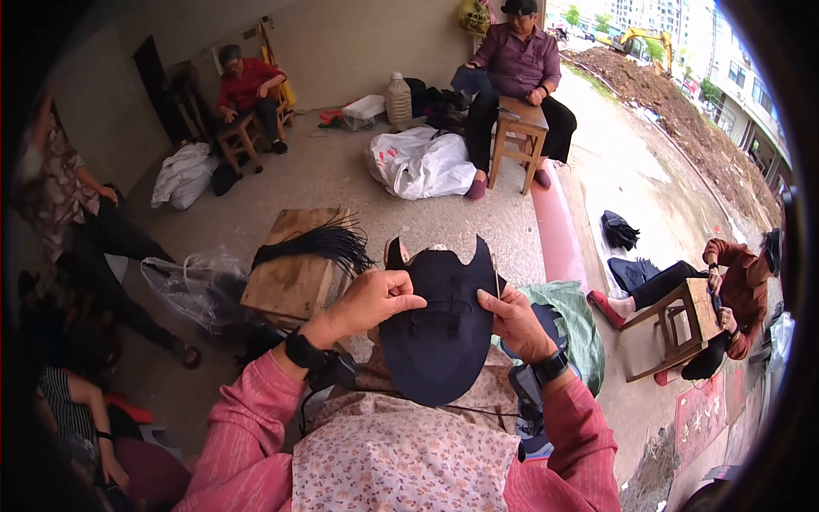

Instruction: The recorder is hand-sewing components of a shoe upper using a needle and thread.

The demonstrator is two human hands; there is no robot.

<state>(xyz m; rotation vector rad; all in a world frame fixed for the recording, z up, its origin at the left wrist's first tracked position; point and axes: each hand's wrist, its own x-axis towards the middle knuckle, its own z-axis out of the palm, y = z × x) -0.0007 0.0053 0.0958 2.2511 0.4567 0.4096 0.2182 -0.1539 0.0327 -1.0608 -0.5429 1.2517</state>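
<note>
A flat black piece, rounded at the bottom with two horn-like points on top, stands upright before me above my flowered apron. My right hand pinches its right edge, thumb in front and fingers behind. A thin light-coloured stick or tool shows just above that thumb; its kind is unclear. My left hand is closed at the piece's left side, thumb against the curled forefinger, where a thin black cord meets the fingertips. That cord runs across the front of the piece.
A wooden stool with a bundle of black cords stands ahead to the left, beside a clear plastic bag. A green sack lies to the right. Several people sit around at wooden stools; a white sack lies farther off.
</note>
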